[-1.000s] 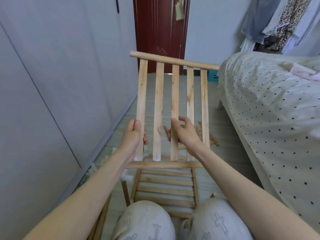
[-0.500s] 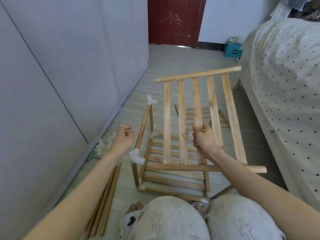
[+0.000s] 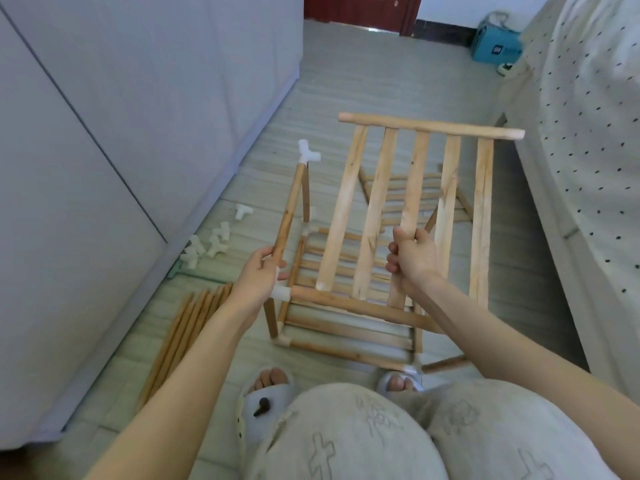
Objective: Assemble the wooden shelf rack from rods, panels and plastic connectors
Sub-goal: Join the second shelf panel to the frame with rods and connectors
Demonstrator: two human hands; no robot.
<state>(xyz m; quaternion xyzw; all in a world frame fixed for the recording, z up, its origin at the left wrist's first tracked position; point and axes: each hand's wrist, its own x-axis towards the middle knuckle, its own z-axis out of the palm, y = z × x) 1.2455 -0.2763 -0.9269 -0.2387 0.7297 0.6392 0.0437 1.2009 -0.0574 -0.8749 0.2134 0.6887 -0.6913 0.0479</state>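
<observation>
- Your right hand (image 3: 412,259) grips a middle slat of the slatted panel (image 3: 408,216), held tilted above the half-built rack (image 3: 346,327).
- Your left hand (image 3: 261,275) curls round the near-left upright rod (image 3: 289,213), just above its white connector (image 3: 280,292).
- The panel's near rail runs left to right; its left end seems to be at that connector, though seating is unclear.
- Judged: your left hand is nearer the joint.

Matt bare-wood slatted panel (image 3: 412,216), smooth white plastic connector (image 3: 308,153), wood-grain plank floor (image 3: 374,74).
</observation>
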